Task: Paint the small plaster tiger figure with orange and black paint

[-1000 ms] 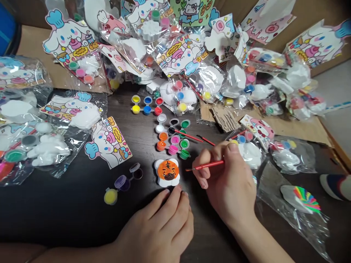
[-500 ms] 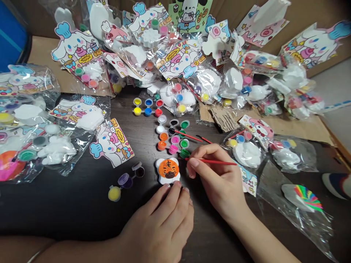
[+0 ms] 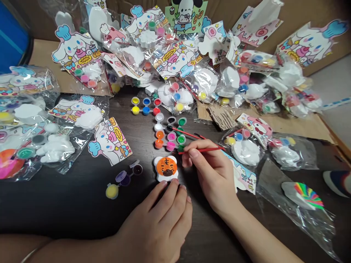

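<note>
A small white plaster figurine (image 3: 159,178) with an orange tiger face lies on the dark table, black stripes on its forehead and a dark brown muzzle. My left hand (image 3: 160,215) rests palm down below it, fingers extended, fingertips against its lower edge. Pinched in my right hand (image 3: 215,177) is a red paintbrush (image 3: 212,149), held nearly level to the right of the figurine. Its tip is near the lowest green paint pot (image 3: 181,148), partly behind my fingers; contact cannot be made out. Another red brush (image 3: 183,132) leans with its tip in the black pot (image 3: 169,128).
Open pots of yellow (image 3: 135,110), orange (image 3: 159,143) and pink paint (image 3: 170,146) stand beyond the figurine. A purple pot strip (image 3: 125,179) lies at left. Bagged plaster kits (image 3: 204,80) pile along the back. A rainbow-painted piece (image 3: 308,195) lies on plastic at right.
My right hand has moved slightly up and left with the paintbrush, whose handle has swung a little. My left hand stays at the figurine. The whole view has shifted slightly.
</note>
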`<state>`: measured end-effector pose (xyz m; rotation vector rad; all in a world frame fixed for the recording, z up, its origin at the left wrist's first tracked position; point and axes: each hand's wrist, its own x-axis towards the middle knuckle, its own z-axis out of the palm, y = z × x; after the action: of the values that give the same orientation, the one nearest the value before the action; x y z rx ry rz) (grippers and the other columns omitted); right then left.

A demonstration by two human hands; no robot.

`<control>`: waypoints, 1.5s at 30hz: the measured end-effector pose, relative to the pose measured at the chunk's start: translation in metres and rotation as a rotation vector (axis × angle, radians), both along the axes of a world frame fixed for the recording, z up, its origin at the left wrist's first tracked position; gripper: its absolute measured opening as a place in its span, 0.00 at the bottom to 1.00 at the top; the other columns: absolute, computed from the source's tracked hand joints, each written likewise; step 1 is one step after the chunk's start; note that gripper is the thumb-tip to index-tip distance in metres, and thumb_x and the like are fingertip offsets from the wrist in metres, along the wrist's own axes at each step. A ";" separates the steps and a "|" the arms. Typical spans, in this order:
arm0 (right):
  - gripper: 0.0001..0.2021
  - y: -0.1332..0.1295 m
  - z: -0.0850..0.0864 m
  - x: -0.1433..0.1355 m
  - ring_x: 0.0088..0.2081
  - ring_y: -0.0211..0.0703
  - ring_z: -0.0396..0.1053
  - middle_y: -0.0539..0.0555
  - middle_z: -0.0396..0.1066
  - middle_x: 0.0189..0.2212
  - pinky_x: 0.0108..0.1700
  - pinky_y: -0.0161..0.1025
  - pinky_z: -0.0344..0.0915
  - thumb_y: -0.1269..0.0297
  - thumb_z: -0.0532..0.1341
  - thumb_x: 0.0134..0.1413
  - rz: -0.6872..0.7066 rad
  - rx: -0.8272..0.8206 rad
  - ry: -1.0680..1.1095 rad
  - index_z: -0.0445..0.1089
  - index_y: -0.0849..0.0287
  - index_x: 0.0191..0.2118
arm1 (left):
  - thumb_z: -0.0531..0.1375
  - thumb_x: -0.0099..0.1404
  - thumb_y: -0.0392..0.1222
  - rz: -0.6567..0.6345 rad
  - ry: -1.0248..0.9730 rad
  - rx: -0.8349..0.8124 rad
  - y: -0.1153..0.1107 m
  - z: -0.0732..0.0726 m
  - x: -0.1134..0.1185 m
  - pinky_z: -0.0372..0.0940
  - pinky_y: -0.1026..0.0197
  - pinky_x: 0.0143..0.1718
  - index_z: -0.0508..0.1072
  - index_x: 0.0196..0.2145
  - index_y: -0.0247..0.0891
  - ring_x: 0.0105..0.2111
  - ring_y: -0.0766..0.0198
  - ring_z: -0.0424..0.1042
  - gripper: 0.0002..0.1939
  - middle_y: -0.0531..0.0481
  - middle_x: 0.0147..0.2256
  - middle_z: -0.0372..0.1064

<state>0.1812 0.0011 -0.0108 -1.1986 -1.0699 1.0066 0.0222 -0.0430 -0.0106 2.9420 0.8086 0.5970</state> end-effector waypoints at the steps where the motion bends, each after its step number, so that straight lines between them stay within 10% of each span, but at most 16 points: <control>1: 0.05 0.001 0.000 0.000 0.23 0.34 0.65 0.47 0.68 0.22 0.27 0.34 0.65 0.62 0.64 0.53 0.001 0.016 0.012 0.70 0.56 0.29 | 0.53 0.66 0.43 0.001 -0.001 0.002 0.000 0.000 0.000 0.51 0.55 0.59 0.70 0.49 0.32 0.53 0.55 0.64 0.17 0.46 0.48 0.72; 45: 0.06 -0.003 0.004 -0.001 0.25 0.35 0.64 0.48 0.67 0.23 0.27 0.33 0.61 0.70 0.58 0.56 0.043 0.052 -0.240 0.68 0.57 0.28 | 0.53 0.67 0.44 0.007 -0.008 -0.008 0.000 -0.001 0.001 0.51 0.56 0.58 0.71 0.47 0.32 0.53 0.56 0.65 0.17 0.46 0.47 0.73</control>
<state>0.1804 -0.0021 -0.0071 -1.2804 -1.3066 0.8772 0.0236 -0.0430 -0.0118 2.9287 0.8192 0.6044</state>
